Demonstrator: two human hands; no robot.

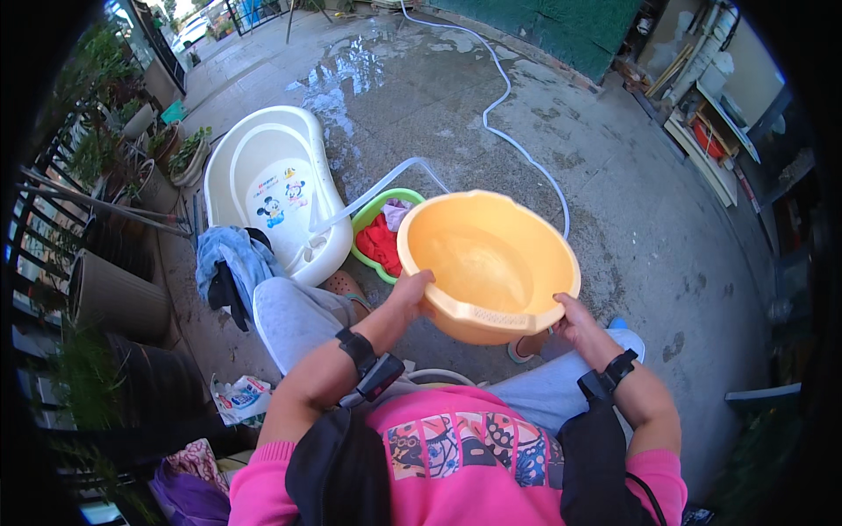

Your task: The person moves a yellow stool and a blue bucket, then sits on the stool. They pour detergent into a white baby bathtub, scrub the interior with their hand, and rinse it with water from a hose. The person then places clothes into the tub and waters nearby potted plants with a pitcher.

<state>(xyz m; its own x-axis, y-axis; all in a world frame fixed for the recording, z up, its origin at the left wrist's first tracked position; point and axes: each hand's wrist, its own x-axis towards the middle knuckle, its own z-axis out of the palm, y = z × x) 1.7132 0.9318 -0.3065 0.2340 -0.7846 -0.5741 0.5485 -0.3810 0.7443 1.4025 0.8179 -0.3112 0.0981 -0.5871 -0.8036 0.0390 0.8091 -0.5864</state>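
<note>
A yellow plastic basin (490, 217) is held in front of me, off the ground, between both hands. My left hand (413, 294) grips its near left rim, and my right hand (574, 320) grips the near right rim. Some water appears to lie in its bottom. Partly hidden behind it, a green plastic basin (364, 223) holds red cloth (380, 244) and a pale lilac cloth (396, 214). Left of that stands a white baby bathtub (227, 174) with cartoon pictures on its floor. Blue denim clothing (237, 260) hangs over the tub's near end.
A pale hose (510, 135) crosses the wet concrete floor (421, 112); a hose section (375, 191) reaches into the tub. Potted plants (191, 154) and a ribbed planter (118, 292) line the left railing. A plastic packet (242, 398) lies near my left side. Boards (700, 154) lean at right.
</note>
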